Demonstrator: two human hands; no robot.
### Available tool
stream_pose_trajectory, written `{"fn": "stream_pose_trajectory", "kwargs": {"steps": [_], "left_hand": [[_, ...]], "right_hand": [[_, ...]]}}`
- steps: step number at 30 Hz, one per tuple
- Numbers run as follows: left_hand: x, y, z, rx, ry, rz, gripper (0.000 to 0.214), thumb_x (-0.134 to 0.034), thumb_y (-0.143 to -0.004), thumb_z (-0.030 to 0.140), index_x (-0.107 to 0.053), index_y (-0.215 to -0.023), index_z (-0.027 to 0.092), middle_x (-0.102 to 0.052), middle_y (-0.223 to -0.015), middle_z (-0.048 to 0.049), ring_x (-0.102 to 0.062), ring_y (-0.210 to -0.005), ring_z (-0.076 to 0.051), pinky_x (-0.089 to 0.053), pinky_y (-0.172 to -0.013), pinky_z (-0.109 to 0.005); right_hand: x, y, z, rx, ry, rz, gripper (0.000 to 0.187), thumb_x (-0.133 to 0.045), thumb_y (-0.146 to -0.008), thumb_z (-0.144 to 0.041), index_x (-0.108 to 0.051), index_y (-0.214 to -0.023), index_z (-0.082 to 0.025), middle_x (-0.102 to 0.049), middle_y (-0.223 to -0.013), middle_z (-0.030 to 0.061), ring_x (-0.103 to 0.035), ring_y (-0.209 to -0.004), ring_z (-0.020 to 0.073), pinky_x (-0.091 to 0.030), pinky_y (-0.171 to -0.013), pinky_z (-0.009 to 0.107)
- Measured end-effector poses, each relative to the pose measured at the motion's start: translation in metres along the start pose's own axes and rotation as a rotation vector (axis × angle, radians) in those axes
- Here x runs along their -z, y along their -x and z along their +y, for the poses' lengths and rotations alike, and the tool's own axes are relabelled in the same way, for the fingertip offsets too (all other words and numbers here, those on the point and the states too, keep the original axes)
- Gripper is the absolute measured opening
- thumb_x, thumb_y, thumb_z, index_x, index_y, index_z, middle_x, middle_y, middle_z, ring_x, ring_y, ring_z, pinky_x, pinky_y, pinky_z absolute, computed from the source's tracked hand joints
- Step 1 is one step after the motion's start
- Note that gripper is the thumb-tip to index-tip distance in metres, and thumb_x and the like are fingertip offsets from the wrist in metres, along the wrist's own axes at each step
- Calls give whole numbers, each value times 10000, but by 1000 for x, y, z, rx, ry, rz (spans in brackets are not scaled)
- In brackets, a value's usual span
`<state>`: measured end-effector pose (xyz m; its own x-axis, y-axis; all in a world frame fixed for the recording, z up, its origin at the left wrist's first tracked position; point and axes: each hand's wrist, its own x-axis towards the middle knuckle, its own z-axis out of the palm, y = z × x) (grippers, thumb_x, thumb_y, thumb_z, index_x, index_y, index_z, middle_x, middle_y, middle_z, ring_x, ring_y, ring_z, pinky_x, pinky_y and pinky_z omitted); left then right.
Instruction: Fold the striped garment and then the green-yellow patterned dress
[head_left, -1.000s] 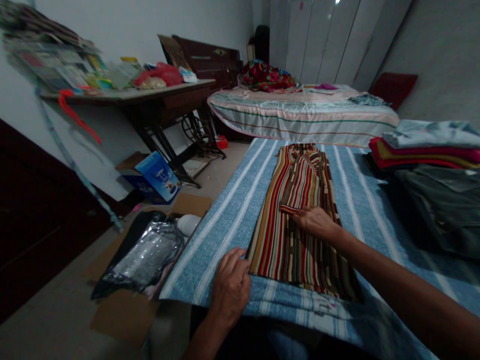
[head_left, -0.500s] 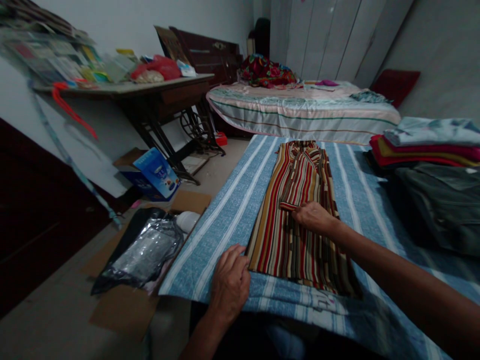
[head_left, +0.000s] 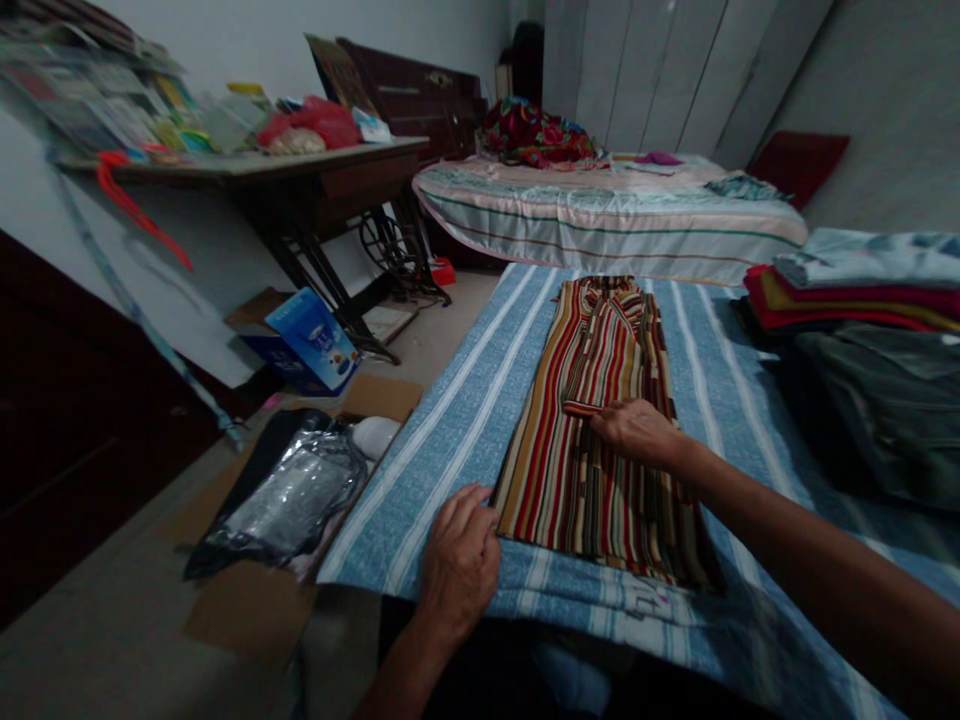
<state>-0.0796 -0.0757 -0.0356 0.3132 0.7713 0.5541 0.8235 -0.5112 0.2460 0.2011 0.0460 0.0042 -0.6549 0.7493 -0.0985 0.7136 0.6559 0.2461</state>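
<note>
A striped garment (head_left: 592, 420) in red, brown and cream lies folded lengthwise on a blue-and-white striped sheet (head_left: 465, 420). My right hand (head_left: 637, 430) rests flat on the middle of the garment, fingers stretched over a folded sleeve end. My left hand (head_left: 459, 560) lies on the sheet at the garment's near left corner, fingers curled down against the cloth edge; whether they pinch the garment is not visible.
A pile of folded clothes (head_left: 862, 290) and a dark garment (head_left: 877, 410) lie on the right. A bed (head_left: 607, 220) stands beyond. On the left are a sewing-machine table (head_left: 300, 190), a blue box (head_left: 311, 340), flattened cardboard (head_left: 247, 610) and a plastic bag (head_left: 289, 495).
Both hands stay in place on the garment and sheet. Only the view has shifted slightly.
</note>
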Motion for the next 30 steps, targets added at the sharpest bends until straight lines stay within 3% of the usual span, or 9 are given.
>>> {"fn": "stream_pose_trajectory", "kwargs": {"steps": [7, 15, 20, 25, 30], "left_hand": [[1, -1, 0, 1, 7, -2, 207, -418, -801, 29, -555, -809, 184, -639, -1058, -92, -561, -1076, -234, -519, -913, -429], [2, -2, -1, -9, 12, -20, 203, -418, -807, 39, -567, -815, 176, -640, -1063, -100, -561, -1085, -237, -512, -924, -430], [3, -3, -2, -14, 13, -29, 201, -418, -807, 46, -569, -810, 179, -640, -1066, -98, -563, -1084, -234, -515, -917, -429], [4, -3, -2, -30, -4, -30, 203, -411, -811, 43, -559, -821, 181, -635, -1067, -96, -557, -1085, -236, -518, -907, -430], [4, -3, -3, -47, 6, -28, 195, -411, -822, 57, -561, -832, 181, -637, -1064, -95, -559, -1081, -235, -520, -907, -423]], "right_hand": [[-6, 3, -3, -11, -23, 0, 169, -444, -907, -128, -608, -869, -130, -671, -827, 106, -606, -753, 188, -347, -598, 266], [5, 8, -6, -24, -20, -35, 153, -463, -905, -128, -614, -879, -136, -669, -852, 104, -602, -790, 201, -379, -637, 269], [6, 9, -11, 39, -12, 20, 156, -456, -923, -149, -611, -944, -147, -649, -880, 91, -586, -823, 210, -409, -697, 300], [4, 9, -15, 59, -45, 76, 169, -471, -919, -150, -625, -852, -135, -615, -1034, 127, -546, -916, 215, -421, -757, 329], [2, 10, -13, 81, -76, 71, 171, -467, -920, -145, -623, -850, -129, -622, -971, 110, -541, -906, 204, -418, -744, 306]]}}
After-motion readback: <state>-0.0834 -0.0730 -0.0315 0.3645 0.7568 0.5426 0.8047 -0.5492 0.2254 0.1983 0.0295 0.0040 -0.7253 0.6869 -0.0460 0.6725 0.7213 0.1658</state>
